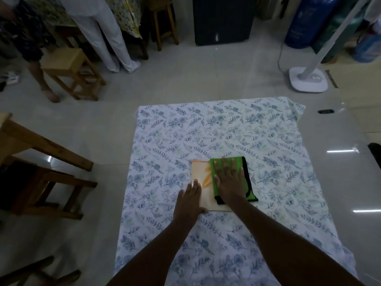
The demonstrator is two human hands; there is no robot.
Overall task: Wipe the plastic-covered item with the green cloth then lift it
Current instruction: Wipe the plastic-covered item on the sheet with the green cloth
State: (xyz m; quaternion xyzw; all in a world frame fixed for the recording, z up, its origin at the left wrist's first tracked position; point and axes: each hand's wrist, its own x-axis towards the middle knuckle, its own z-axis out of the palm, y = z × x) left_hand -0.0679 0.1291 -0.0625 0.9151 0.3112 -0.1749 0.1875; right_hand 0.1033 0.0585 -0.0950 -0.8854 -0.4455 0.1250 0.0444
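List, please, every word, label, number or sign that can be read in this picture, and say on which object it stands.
No text can be read anywhere in this view.
Blue cylinder: pale markings on its side, too blurred to read.
Plastic-covered item: only orange leaf-like shapes, no letters visible.
Green cloth: plain green with black edging, no label visible.
Floral sheet: blue plant pattern only, no writing.

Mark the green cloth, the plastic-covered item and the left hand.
green cloth (245, 169): head view, bare right part beside the fingers.
plastic-covered item (201, 172): head view, uncovered left half.
left hand (188, 200): head view, back of the hand.
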